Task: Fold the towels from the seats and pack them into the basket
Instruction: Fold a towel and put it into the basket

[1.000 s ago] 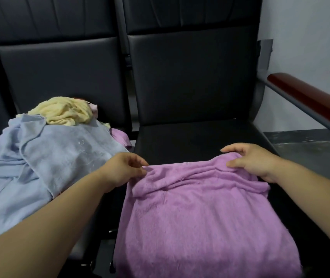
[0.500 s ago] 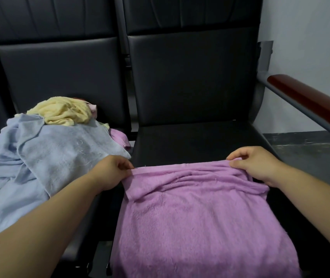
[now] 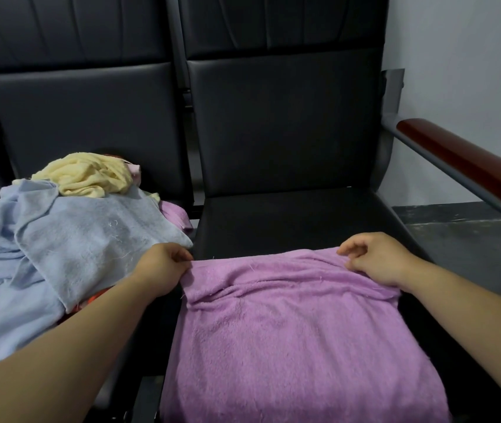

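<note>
A purple towel lies spread over the front of the right black seat, its near part hanging over the seat edge. My left hand pinches its far left corner. My right hand grips its far right edge, fingers curled into the cloth. A fold runs across the towel just below the far edge. On the left seat lies a heap: a light blue towel with a crumpled yellow towel on top. No basket is in view.
A bit of pink cloth peeks from under the blue towel, and something red-orange shows at its near edge. A red-brown armrest on a grey frame bounds the right seat. Grey floor and white wall lie beyond.
Both hands have drawn the towel's far edge apart and toward me, pulling it flatter and straighter. My left hand has shifted left to the corner.
</note>
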A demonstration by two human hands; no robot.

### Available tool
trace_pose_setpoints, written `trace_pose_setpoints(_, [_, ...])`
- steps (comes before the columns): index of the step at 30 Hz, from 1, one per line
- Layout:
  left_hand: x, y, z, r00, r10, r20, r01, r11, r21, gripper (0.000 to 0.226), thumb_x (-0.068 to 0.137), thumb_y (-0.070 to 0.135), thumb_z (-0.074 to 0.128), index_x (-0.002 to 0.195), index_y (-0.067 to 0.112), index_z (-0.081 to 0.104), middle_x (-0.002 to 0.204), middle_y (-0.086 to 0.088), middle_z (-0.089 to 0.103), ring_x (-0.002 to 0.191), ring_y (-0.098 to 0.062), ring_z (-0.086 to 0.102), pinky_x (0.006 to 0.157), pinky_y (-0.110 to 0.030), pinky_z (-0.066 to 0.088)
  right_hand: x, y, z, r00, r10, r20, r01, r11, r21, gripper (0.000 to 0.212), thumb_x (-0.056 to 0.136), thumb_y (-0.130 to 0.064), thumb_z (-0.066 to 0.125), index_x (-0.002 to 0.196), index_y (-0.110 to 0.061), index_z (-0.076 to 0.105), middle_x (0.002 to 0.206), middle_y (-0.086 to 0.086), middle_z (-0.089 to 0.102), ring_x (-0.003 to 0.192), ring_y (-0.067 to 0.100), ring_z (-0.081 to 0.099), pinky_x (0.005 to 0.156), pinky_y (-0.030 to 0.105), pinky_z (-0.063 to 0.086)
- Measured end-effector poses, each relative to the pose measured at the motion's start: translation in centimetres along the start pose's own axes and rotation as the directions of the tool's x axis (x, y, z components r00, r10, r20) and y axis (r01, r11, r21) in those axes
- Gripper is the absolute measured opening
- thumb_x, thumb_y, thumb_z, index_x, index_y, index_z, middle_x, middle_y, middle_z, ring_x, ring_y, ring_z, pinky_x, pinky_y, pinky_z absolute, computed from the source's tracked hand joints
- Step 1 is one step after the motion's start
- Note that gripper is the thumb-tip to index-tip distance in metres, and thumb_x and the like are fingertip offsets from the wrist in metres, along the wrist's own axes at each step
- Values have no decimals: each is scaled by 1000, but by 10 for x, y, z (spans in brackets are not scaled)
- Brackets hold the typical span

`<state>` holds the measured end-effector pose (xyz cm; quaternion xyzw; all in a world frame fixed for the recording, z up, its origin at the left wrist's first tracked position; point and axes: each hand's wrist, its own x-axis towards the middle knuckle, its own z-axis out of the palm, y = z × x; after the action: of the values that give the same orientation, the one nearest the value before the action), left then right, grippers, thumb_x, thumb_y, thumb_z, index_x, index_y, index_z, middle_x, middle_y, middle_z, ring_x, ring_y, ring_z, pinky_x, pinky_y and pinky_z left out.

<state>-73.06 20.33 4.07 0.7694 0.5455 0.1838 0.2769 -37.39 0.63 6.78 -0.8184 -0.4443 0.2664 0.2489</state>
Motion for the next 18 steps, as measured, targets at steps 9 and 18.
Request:
trace_pose_setpoints(9, [-4,8,4,1000,10,19,-7,991,-130,9,84,10,81,82,15,75,70,-1,72,51,2,58,53,-6,43,13,-16,11,984,90,-152,-64,984,168,8,91,-24,77,83,-23,78,95,-6,73,91,14,67,83,36,55])
trace_pose_setpoints(18, [-3,11,8,999,24,44,-20,996,-81,10,85,17,79,79,22,75,73,4,73,63,-4,63,61,-15,45,14,5,-1,982,101,-159,-85,991,103,27,93,-3,70,89,-29,75,103,-6,70,94,11,64,80,29,51])
